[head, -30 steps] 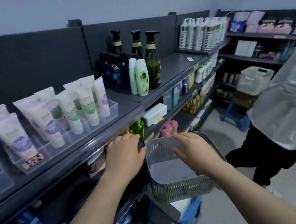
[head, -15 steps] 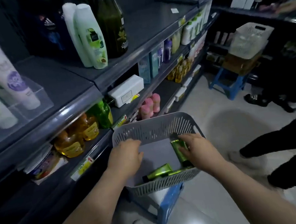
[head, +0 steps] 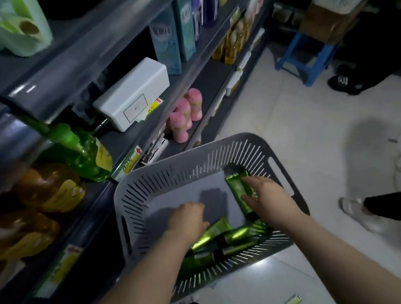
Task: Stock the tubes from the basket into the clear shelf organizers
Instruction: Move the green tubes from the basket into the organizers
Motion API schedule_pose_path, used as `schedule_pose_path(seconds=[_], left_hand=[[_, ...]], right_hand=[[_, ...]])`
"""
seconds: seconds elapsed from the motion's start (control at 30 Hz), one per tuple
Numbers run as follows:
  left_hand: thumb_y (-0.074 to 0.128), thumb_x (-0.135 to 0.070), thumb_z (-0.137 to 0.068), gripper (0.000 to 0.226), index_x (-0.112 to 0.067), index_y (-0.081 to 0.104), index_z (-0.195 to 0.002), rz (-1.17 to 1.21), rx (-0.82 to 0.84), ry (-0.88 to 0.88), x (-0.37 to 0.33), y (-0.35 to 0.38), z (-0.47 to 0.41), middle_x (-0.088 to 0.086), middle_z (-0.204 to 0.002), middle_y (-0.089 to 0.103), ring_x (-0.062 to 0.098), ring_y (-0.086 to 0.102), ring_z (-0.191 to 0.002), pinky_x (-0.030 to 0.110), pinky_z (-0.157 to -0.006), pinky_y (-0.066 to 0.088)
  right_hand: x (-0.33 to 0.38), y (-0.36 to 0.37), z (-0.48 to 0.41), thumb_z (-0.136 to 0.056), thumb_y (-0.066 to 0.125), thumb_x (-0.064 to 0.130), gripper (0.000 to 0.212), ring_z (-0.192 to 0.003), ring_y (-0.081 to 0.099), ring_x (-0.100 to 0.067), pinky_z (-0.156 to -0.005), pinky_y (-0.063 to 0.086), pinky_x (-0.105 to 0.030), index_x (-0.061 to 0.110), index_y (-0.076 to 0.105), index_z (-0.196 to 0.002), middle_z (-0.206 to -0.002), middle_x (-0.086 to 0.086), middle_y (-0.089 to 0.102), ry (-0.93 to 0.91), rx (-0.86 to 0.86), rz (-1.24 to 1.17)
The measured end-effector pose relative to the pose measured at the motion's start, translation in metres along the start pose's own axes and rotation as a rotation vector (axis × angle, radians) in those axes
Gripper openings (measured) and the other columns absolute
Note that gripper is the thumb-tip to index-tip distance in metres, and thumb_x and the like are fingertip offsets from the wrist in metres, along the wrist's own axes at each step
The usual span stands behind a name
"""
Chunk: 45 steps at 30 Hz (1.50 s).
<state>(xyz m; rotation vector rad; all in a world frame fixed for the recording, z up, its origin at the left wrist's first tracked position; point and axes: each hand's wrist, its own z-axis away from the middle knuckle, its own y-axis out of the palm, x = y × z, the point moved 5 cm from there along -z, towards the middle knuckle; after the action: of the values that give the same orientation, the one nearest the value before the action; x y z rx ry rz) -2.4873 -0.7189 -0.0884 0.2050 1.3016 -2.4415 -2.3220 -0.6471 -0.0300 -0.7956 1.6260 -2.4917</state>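
Tubes (head: 238,235) of shiny green lie heaped along the near wall of the grey slotted basket (head: 187,158), which stands beside the dark shelves (head: 62,75). The right-hand grip (head: 269,201) has thumb and fingers curled round one tube (head: 235,185) lying by the basket's right wall. The left-hand grip (head: 188,221) hangs over the heap's left end; its fingers are hidden, so I cannot tell whether they are clamped or apart.
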Motion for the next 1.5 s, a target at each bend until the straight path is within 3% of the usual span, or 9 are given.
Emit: schedule_pose_path(seconds=[0.27, 0.5, 0.67, 0.9, 1.07, 1.17, 1.23, 1.33, 1.5], left_hand=[[0.070, -0.023, -0.082, 0.041, -0.009, 0.058, -0.119, 0.102, 0.173, -0.064, 0.005, 0.065, -0.047, 0.013, -0.121, 0.060, 0.030, 0.057, -0.110, 0.032, -0.088, 0.046], [0.072, -0.018, -0.079, 0.029, -0.012, 0.060, -0.105, 0.129, 0.179, -0.072, 0.009, 0.085, -0.064, 0.006, -0.108, 0.062, 0.020, 0.056, -0.095, 0.022, -0.069, 0.034], [0.063, -0.022, -0.085, 0.006, -0.021, 0.058, -0.087, 0.146, 0.164, -0.116, 0.018, 0.073, -0.062, 0.002, -0.088, 0.056, 0.015, 0.050, -0.080, 0.026, -0.065, 0.034], [0.070, -0.013, -0.083, 0.027, -0.008, 0.060, -0.108, 0.405, -0.052, -0.235, 0.051, 0.043, -0.049, 0.007, -0.102, 0.064, 0.021, 0.059, -0.095, 0.032, -0.083, 0.045], [0.071, -0.007, -0.082, 0.022, -0.015, 0.052, -0.090, 0.569, -0.202, -0.260, 0.068, 0.024, -0.038, -0.007, -0.078, 0.053, 0.016, 0.052, -0.081, 0.026, -0.070, 0.037], [0.071, -0.007, -0.082, 0.023, -0.013, 0.053, -0.096, 0.608, -0.274, -0.264, 0.073, 0.014, -0.035, -0.005, -0.080, 0.052, 0.016, 0.052, -0.082, 0.026, -0.073, 0.037], [0.071, -0.007, -0.082, 0.024, -0.007, 0.056, -0.100, 0.609, -0.304, -0.247, 0.075, 0.009, -0.033, -0.004, -0.081, 0.054, 0.021, 0.056, -0.084, 0.032, -0.076, 0.045], [0.069, -0.009, -0.083, 0.031, -0.012, 0.056, -0.111, 0.607, -0.328, -0.209, 0.078, 0.002, -0.030, 0.002, -0.095, 0.062, 0.025, 0.060, -0.092, 0.040, -0.082, 0.051], [0.065, -0.011, -0.087, 0.030, -0.018, 0.054, -0.114, 0.615, -0.358, -0.175, 0.074, -0.019, -0.016, 0.000, -0.101, 0.064, 0.020, 0.061, -0.092, 0.034, -0.079, 0.050]], right_hand=[[-0.034, 0.036, -0.035, -0.092, 0.058, 0.026, 0.049, -0.123, 0.050, -0.026, -0.100, 0.040, -0.032, 0.016, 0.046, -0.139, -0.137, -0.006, 0.053, 0.036, 0.076, -0.024], [-0.046, 0.054, -0.060, -0.092, 0.059, 0.023, 0.050, -0.120, 0.051, -0.026, -0.098, 0.041, -0.032, 0.018, 0.044, -0.140, -0.135, -0.008, 0.053, 0.023, 0.157, -0.051], [-0.050, 0.063, -0.079, -0.090, 0.061, 0.018, 0.047, -0.115, 0.055, -0.028, -0.094, 0.043, -0.030, 0.019, 0.048, -0.136, -0.132, -0.010, 0.054, 0.063, 0.183, -0.079], [-0.066, 0.099, -0.098, -0.089, 0.058, 0.012, 0.047, -0.107, 0.059, -0.034, -0.092, 0.047, -0.036, 0.018, 0.047, -0.134, -0.120, -0.016, 0.060, 0.248, 0.276, -0.078], [-0.068, 0.120, -0.110, -0.090, 0.051, 0.011, 0.044, -0.119, 0.049, -0.036, -0.101, 0.041, -0.038, 0.016, 0.045, -0.134, -0.141, -0.018, 0.040, 0.268, 0.249, 0.086], [-0.065, 0.129, -0.111, -0.091, 0.053, 0.019, 0.055, -0.115, 0.053, -0.037, -0.097, 0.044, -0.041, 0.019, 0.032, -0.142, -0.134, -0.018, 0.046, 0.314, 0.290, 0.032], [-0.059, 0.134, -0.110, -0.090, 0.056, 0.023, 0.056, -0.110, 0.058, -0.036, -0.092, 0.046, -0.039, 0.016, 0.034, -0.140, -0.125, -0.017, 0.056, 0.281, 0.306, 0.013], [-0.040, 0.130, -0.109, -0.091, 0.056, 0.030, 0.035, -0.105, 0.062, -0.032, -0.083, 0.048, -0.035, 0.017, 0.051, -0.124, -0.116, -0.012, 0.064, 0.140, 0.316, 0.120], [-0.003, 0.101, -0.100, -0.089, 0.057, 0.030, 0.017, -0.097, 0.061, -0.033, -0.071, 0.044, -0.032, 0.018, 0.056, -0.100, -0.105, -0.010, 0.064, 0.014, 0.286, 0.074]])
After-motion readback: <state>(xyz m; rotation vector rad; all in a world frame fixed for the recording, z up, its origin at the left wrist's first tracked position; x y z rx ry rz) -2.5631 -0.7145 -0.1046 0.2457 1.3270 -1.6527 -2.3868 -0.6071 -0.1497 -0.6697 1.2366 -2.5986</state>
